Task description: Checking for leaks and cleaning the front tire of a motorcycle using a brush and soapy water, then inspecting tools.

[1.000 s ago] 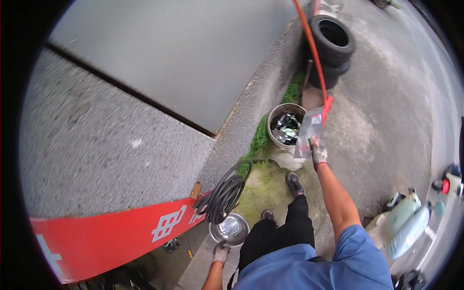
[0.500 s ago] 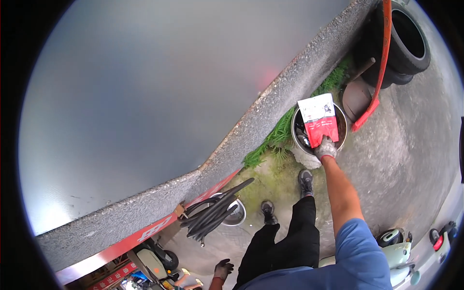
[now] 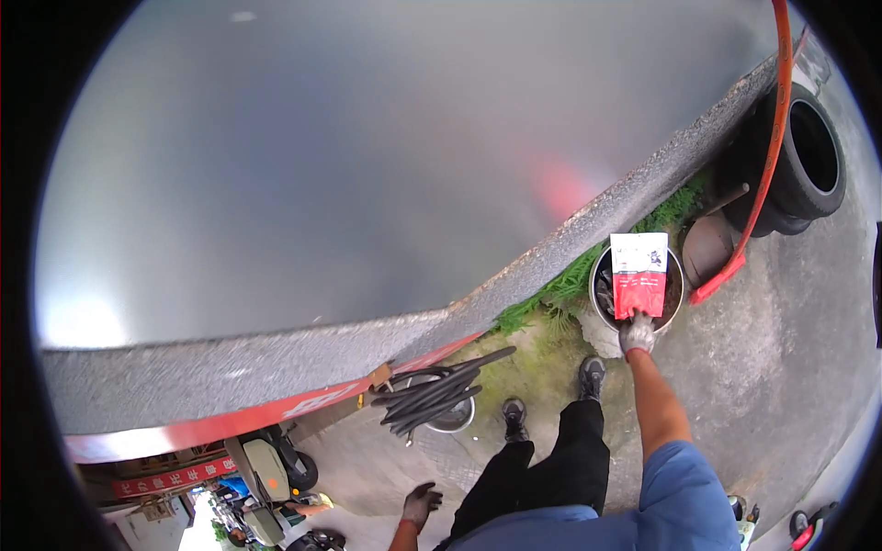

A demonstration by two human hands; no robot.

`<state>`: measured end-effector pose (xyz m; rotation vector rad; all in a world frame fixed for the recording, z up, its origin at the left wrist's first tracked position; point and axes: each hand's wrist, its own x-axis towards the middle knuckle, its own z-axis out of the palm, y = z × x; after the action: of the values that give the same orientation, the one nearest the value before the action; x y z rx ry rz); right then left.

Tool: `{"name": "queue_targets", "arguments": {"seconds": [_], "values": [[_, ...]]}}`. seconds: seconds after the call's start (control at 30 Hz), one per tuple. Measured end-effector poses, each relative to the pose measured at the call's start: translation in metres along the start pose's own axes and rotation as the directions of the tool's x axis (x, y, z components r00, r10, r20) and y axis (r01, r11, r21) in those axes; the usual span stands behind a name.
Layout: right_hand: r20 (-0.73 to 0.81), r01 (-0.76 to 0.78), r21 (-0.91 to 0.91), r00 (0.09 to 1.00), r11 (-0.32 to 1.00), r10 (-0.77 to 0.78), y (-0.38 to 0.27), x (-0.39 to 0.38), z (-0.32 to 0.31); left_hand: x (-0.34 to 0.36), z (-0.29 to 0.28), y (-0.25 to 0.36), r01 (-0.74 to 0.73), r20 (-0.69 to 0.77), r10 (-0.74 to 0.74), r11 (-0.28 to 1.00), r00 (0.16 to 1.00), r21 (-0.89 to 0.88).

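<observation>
A white and red packet (image 3: pixel 639 274) is gripped at its red end by my gloved right hand (image 3: pixel 637 332), my arm stretched forward. It is over a round metal-rimmed bin (image 3: pixel 677 298) whose dark contents show on both sides of the packet; the packet hides the middle. My left hand (image 3: pixel 422 504), in a dark glove, hangs low beside my leg with its fingers apart and nothing in it.
A red broom (image 3: pixel 719 280) and a dustpan (image 3: pixel 707 248) lie beyond the bin, near stacked black tyres (image 3: pixel 808 156). Nearer left, a coiled black hose (image 3: pixel 441 390) hangs over a metal basin (image 3: pixel 457 418). A scooter (image 3: pixel 272 470) stands lower left, and a grey wall (image 3: pixel 551 253) runs alongside.
The view has shifted, so the bin and tyres sit lower and farther right. My right hand still holds the packet over the bin, now turned more upright in the picture.
</observation>
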<state>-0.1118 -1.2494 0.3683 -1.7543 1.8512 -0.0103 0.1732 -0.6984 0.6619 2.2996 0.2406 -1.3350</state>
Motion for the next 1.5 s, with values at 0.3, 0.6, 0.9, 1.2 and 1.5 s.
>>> {"name": "queue_targets", "arguments": {"seconds": [0.3, 0.6, 0.9, 1.2, 1.5], "values": [[0.436, 0.036, -0.33, 0.892, 0.943, 0.118, 0.015, 0.14, 0.098, -0.003, -0.028, -0.156, 0.13, 0.006, -0.136, 0.962, 0.991, 0.242], [0.102, 0.158, 0.001, 0.982, 0.987, -0.157, 0.027, 0.151, 0.107, -0.006, -0.015, -0.067, 0.342, -0.035, -0.341, 0.921, 0.939, 0.186], [0.089, 0.314, 0.179, 0.939, 0.932, -0.333, 0.021, -0.002, 0.083, 0.006, -0.032, 0.037, 0.067, 0.031, -0.075, 0.974, 0.997, 0.217], [0.254, 0.514, 0.099, 0.815, 0.852, -0.521, -0.03, -0.219, 0.177, 0.053, -0.137, -0.104, -0.068, 0.022, 0.068, 0.998, 0.997, 0.011], [0.779, -0.118, 0.354, 0.586, 0.928, -0.222, -0.247, -0.474, 0.273, 0.042, -0.241, -0.475, 0.087, -0.213, -0.253, 0.812, 0.944, -0.577]]}}
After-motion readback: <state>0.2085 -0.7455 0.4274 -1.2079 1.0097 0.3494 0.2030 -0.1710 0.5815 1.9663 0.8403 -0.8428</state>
